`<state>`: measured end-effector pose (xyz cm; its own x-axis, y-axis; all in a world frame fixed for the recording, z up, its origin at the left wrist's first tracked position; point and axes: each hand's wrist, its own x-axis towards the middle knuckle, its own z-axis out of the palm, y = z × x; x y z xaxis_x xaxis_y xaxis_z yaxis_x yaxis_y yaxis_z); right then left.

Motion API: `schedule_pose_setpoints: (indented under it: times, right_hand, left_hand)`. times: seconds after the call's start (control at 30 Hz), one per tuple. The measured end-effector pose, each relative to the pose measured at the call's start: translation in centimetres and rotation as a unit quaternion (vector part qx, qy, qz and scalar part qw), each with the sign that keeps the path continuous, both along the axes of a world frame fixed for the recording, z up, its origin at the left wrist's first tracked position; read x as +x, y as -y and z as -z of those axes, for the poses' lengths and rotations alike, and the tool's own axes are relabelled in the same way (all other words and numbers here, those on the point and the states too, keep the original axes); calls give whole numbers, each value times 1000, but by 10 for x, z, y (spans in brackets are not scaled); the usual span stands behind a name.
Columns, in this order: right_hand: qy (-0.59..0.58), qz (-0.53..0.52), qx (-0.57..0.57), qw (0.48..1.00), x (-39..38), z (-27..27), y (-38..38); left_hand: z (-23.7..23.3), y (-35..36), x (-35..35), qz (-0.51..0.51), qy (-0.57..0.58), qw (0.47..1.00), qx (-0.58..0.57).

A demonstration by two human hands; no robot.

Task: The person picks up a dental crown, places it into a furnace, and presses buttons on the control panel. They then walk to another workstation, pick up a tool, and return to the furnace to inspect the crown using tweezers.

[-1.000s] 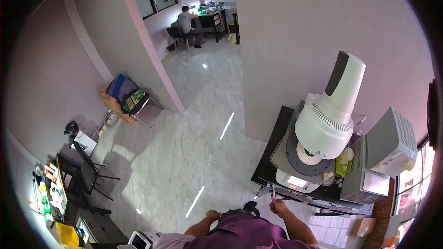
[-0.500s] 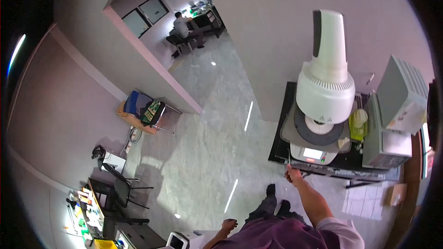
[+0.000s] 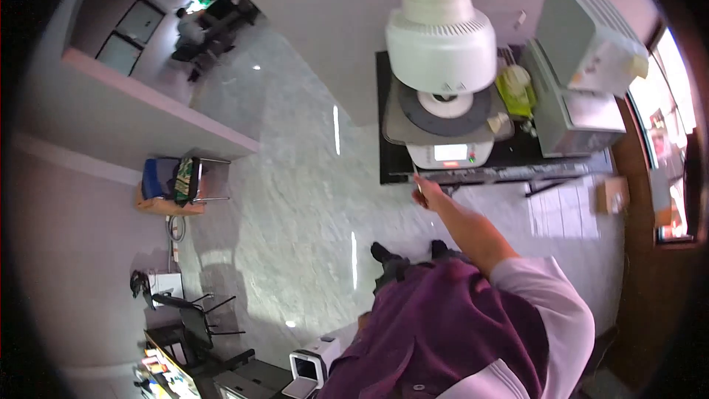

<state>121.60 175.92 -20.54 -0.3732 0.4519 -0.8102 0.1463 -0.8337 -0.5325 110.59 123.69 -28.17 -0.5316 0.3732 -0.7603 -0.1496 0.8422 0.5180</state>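
My right hand (image 3: 426, 193) is at the front edge of the black table (image 3: 509, 173), fingers pinched around a thin, slim tool (image 3: 416, 171) that looks like tweezers. Its tip points up beside the left corner of a white machine (image 3: 442, 48). That machine has a round dark plate (image 3: 410, 110) under a wide head and a lit display (image 3: 450, 152) at its front. Only a sliver of my left hand (image 3: 363, 319) shows by my shirt; its fingers are hidden.
Right of the machine are a green tray (image 3: 516, 96) and grey boxy equipment (image 3: 583, 114). A cardboard box (image 3: 612, 195) sits below right. Chairs (image 3: 195, 325), a cluttered desk and a white device (image 3: 314, 358) stand at lower left. A person (image 3: 190, 29) sits at a far desk.
My view has swung right and down, so the machine and table appear further left and higher. My right hand still grips the thin tool; my left hand has slipped mostly behind my shirt.
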Motion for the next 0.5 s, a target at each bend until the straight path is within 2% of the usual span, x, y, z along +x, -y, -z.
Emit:
schedule_pose_setpoints:
  times: [0.13, 0.2, 0.23, 0.37, 0.43, 0.5]
  right_hand:
    - [92, 45, -16, 995, -15, -33, -8]
    - [117, 53, -16, 992, -16, -41, -5]
    - [119, 63, -7, 991, -15, -44, -1]
    - [84, 42, 22, 995, -10, -37, 2]
    - [72, 54, 97, 991, -15, -21, 10]
    - [72, 96, 168, 979, -21, -16, 21]
  left_hand:
    - [8, -8, -48, -14, 17, 1000, 15]
    - [-38, -30, -59, -25, 18, 999, 19]
    - [-80, -53, -60, -30, 19, 999, 21]
    - [-79, -63, -88, -29, 48, 998, 16]
    - [-83, -69, -92, -60, 78, 995, 4]
    - [-87, -71, -92, -16, 62, 998, 18]
